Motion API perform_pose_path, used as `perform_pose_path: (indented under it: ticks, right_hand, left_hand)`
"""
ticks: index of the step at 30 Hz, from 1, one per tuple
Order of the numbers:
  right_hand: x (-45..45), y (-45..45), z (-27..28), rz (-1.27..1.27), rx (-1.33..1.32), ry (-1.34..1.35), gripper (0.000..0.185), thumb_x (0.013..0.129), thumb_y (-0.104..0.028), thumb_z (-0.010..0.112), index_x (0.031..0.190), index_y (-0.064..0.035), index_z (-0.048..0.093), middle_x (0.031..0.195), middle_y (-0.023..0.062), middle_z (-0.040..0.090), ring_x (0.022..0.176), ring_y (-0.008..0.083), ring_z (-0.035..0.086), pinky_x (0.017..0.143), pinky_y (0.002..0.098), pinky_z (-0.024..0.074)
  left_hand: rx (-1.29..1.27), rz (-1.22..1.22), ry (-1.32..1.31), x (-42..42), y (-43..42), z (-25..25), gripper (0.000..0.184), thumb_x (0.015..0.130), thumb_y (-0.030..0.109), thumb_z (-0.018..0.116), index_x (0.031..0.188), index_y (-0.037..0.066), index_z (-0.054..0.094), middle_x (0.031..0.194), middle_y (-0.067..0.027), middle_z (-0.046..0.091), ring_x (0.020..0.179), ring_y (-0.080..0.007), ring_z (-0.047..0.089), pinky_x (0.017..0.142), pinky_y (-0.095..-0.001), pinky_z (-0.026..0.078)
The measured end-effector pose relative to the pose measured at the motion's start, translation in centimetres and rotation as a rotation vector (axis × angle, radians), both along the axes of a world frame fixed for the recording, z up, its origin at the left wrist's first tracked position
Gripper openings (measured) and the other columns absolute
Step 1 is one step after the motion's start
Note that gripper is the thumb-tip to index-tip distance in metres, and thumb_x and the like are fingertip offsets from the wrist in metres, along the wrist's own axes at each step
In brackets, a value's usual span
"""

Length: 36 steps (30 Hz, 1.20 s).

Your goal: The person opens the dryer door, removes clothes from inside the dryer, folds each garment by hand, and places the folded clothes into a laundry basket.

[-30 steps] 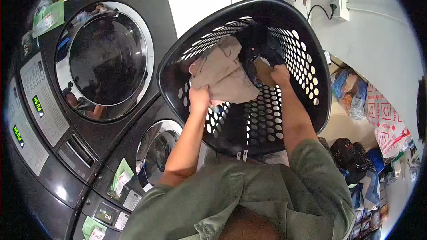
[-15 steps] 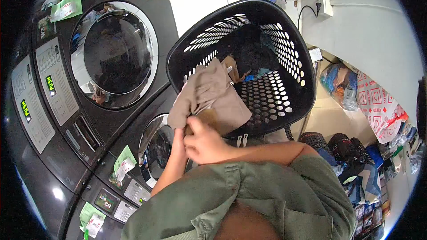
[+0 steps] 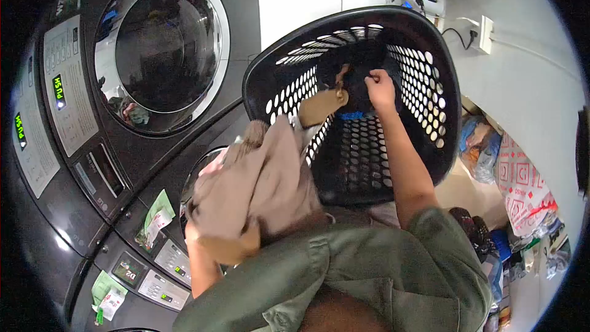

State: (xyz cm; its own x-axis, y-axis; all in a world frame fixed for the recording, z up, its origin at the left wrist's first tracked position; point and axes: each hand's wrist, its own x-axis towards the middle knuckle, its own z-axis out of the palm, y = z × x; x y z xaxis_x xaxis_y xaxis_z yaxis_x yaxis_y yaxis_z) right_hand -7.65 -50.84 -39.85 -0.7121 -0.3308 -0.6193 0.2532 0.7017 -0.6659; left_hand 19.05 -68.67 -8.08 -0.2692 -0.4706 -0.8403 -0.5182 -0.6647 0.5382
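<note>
Evidently the left hand [image 3: 194, 233] is gripping the bundle from below, its fingers mostly lost under the folds. What it holds is a taupe cloth bundle [image 3: 264, 175], soft, matt and crumpled, with long creases running down it and the lower part smeared by blur. A tan flap [image 3: 230, 248] hangs at its bottom edge, a pinkish bit of cloth [image 3: 212, 163] pokes out on the machine side, and a darker bunched fold [image 3: 255, 131] stands up at the top. The bundle sits outside the black basket [image 3: 351, 200], close against the green shirt [image 3: 369, 252]. The right hand [image 3: 381, 89] is over the basket's inside, fingers half curled — whether they pinch anything (the background there is very dark) I cannot tell. Near it, apart from the fingers, is a tan cloth piece [image 3: 319, 107], flat and smooth, by the perforated wall; a scrap of blue [image 3: 351, 115] shows below. Farther out stand dark machines — one with a round glass door [image 3: 163, 51].
</note>
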Motion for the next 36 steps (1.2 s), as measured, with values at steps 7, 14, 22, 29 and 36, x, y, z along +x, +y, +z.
perform_pose_path:
  ticks: [7,14,22,29,36]
  right_hand:
    - [5.3,-6.2,-11.7,1.012,0.141,0.028,0.021,0.072,-0.010,0.050,0.089,-0.0116,0.063,0.127,0.0085,0.039,0.106,0.0334,0.045,0.086,0.0417,0.0398]
    - [8.0,-2.4,-12.8,0.628,-0.213,-0.179,0.026,0.074,-0.024,0.058,0.090,-0.0041,0.063,0.082,0.0118,0.064,0.076,0.0237,0.060,0.071,0.0311,0.0451]
    - [3.5,-1.2,22.6,0.410,-0.785,-0.345,0.014,0.069,-0.012,0.064,0.077,-0.0019,0.064,0.078,0.0095,0.061,0.073,0.0186,0.058,0.067,0.0282,0.0454]
    - [12.0,-4.2,30.4,0.780,-1.150,-0.559,0.015,0.073,-0.013,0.059,0.083,-0.0009,0.061,0.080,0.0123,0.059,0.076,0.0252,0.058,0.068,0.0322,0.0451]
    - [13.9,-4.1,29.9,1.246,-1.134,-0.640,0.032,0.080,-0.019,0.053,0.104,0.0017,0.049,0.106,0.0167,0.053,0.099,0.0259,0.051,0.083,0.0348,0.0393]
  left_hand:
    - [-0.255,-0.009,-0.158,-1.7,-0.4,-2.1,0.040,0.081,0.020,0.044,0.114,-0.004,0.046,0.107,-0.0143,0.054,0.095,-0.0227,0.054,0.087,-0.0315,0.041]
    - [-0.292,-0.214,-0.309,-0.5,-1.1,-1.6,0.034,0.082,0.018,0.048,0.111,0.002,0.049,0.103,-0.0094,0.057,0.090,-0.0172,0.054,0.078,-0.0296,0.044]
    - [-0.153,-0.339,-0.112,-0.7,-1.5,0.6,0.037,0.079,0.018,0.053,0.111,0.002,0.049,0.103,-0.0087,0.056,0.090,-0.0179,0.054,0.077,-0.0306,0.044]
    - [-0.097,-0.475,-0.075,-1.7,1.1,2.1,0.040,0.076,0.018,0.057,0.111,0.002,0.049,0.103,-0.0081,0.056,0.090,-0.0186,0.054,0.076,-0.0316,0.044]
    - [-0.089,-0.522,-0.078,-1.6,2.9,2.1,0.043,0.073,0.018,0.061,0.112,0.002,0.049,0.103,-0.0076,0.055,0.090,-0.0191,0.053,0.075,-0.0323,0.044]
